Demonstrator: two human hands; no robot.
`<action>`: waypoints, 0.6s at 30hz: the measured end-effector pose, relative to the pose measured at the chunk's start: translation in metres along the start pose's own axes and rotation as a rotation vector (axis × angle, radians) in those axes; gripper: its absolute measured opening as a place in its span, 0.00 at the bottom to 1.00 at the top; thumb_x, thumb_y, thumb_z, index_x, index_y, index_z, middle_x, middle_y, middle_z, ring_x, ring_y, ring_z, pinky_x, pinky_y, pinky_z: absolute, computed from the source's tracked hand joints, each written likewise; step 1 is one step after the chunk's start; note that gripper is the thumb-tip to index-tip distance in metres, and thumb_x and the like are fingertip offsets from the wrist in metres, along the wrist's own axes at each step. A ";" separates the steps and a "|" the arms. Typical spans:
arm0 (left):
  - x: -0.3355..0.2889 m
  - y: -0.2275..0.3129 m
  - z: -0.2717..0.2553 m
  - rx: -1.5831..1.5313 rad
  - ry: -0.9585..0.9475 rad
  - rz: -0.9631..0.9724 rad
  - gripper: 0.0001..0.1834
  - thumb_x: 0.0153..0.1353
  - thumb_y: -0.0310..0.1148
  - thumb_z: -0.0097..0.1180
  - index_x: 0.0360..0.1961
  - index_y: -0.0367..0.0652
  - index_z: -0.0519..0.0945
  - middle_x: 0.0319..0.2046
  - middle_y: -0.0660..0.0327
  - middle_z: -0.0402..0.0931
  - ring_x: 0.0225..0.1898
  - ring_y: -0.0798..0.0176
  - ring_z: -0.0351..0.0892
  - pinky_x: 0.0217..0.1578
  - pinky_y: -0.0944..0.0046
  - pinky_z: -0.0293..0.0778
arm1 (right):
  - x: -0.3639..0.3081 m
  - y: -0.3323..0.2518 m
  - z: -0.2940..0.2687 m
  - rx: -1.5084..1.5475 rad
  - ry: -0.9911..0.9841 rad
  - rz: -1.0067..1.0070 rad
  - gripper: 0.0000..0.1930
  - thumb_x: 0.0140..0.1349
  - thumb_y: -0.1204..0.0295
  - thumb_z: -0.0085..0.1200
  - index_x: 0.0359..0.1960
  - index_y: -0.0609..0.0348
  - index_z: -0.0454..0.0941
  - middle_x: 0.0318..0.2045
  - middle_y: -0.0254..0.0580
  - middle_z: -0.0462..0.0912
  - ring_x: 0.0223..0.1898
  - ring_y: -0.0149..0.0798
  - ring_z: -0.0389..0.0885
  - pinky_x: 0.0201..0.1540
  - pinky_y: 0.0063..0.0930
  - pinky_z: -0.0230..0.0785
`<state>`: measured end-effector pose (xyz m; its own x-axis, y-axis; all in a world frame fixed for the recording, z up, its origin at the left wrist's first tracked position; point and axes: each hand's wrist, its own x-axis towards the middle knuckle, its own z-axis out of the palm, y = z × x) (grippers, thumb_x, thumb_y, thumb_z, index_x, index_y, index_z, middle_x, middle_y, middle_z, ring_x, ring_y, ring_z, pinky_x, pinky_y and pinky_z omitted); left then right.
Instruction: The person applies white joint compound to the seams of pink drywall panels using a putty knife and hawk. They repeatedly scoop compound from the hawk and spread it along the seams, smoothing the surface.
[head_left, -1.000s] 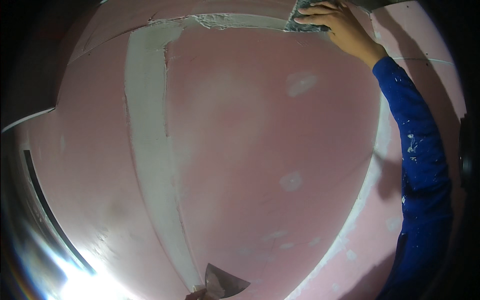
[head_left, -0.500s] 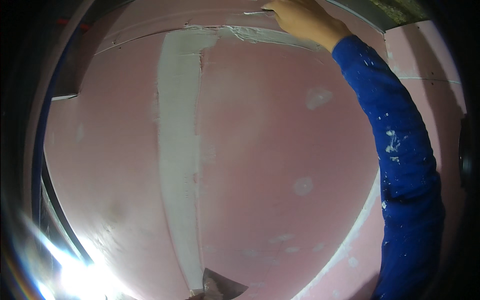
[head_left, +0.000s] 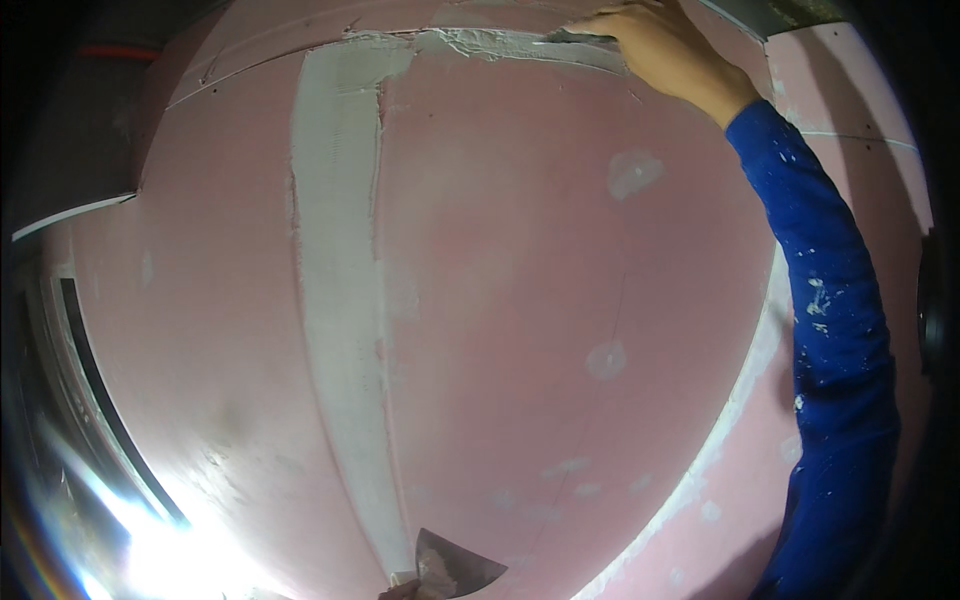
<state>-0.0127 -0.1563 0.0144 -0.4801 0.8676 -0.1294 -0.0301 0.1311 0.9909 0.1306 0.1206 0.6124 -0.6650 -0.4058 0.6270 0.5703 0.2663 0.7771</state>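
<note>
At the top, my right hand is closed around a putty knife, whose thin blade lies at the wet joint compound along the horizontal seam. Its handle is hidden in the hand. Down at the lower edge, only the fingertips of my left hand show, closed on a broad putty knife. A lump of compound clings to that wide, flaring blade. Between the hands stands the pink wallboard, with a wide grey compound strip running down it.
Dried round patches dot the board. A white filled joint curves down the right side. Bright lamp glare fills the lower left, beside a dark-edged frame. A dark recess lies at upper left.
My right hand and its putty knife have moved right and slightly down onto the seam's compound. The view has shifted a little, and the upright bar at the left has left it.
</note>
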 end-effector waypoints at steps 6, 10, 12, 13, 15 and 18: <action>-0.017 0.005 -0.012 0.030 0.019 -0.038 0.24 0.66 0.35 0.61 0.62 0.41 0.75 0.34 0.62 0.82 0.21 0.73 0.77 0.19 0.71 0.72 | 0.022 -0.025 0.000 0.066 0.080 -0.026 0.21 0.59 0.80 0.54 0.54 0.48 0.83 0.51 0.42 0.84 0.55 0.47 0.77 0.57 0.46 0.65; -0.017 -0.002 -0.003 -0.070 0.022 0.012 0.27 0.65 0.33 0.62 0.64 0.40 0.72 0.36 0.58 0.82 0.22 0.71 0.78 0.19 0.70 0.74 | 0.073 -0.049 0.023 0.115 0.261 -0.198 0.19 0.59 0.78 0.56 0.54 0.53 0.82 0.51 0.41 0.83 0.57 0.47 0.76 0.61 0.49 0.64; -0.014 -0.008 0.003 -0.118 0.021 0.051 0.28 0.65 0.31 0.62 0.65 0.39 0.70 0.37 0.57 0.82 0.22 0.70 0.78 0.19 0.70 0.75 | 0.089 -0.055 0.034 0.101 0.348 -0.263 0.19 0.60 0.78 0.56 0.55 0.53 0.81 0.52 0.41 0.82 0.57 0.48 0.75 0.63 0.50 0.63; -0.011 -0.011 0.006 -0.096 0.014 0.031 0.29 0.64 0.30 0.62 0.66 0.38 0.69 0.37 0.57 0.82 0.23 0.69 0.79 0.20 0.70 0.75 | 0.095 -0.058 0.039 0.084 0.377 -0.297 0.20 0.60 0.77 0.56 0.55 0.52 0.81 0.52 0.41 0.81 0.58 0.48 0.74 0.64 0.50 0.62; -0.003 -0.015 0.009 -0.060 -0.009 -0.003 0.31 0.63 0.28 0.62 0.67 0.38 0.68 0.38 0.57 0.82 0.23 0.68 0.80 0.20 0.70 0.76 | 0.098 -0.065 0.050 0.063 0.404 -0.293 0.21 0.61 0.78 0.55 0.57 0.52 0.80 0.53 0.41 0.79 0.59 0.48 0.72 0.65 0.51 0.61; 0.005 -0.019 0.012 -0.054 -0.028 -0.016 0.31 0.63 0.28 0.62 0.67 0.39 0.68 0.40 0.56 0.82 0.23 0.67 0.80 0.20 0.69 0.76 | 0.082 -0.067 0.058 0.050 0.375 -0.198 0.22 0.62 0.78 0.54 0.58 0.51 0.79 0.54 0.41 0.78 0.61 0.48 0.70 0.66 0.51 0.59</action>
<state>-0.0040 -0.1486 -0.0056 -0.4544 0.8788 -0.1459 -0.0855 0.1199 0.9891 0.0101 0.1198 0.6152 -0.5327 -0.7409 0.4091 0.4190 0.1891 0.8881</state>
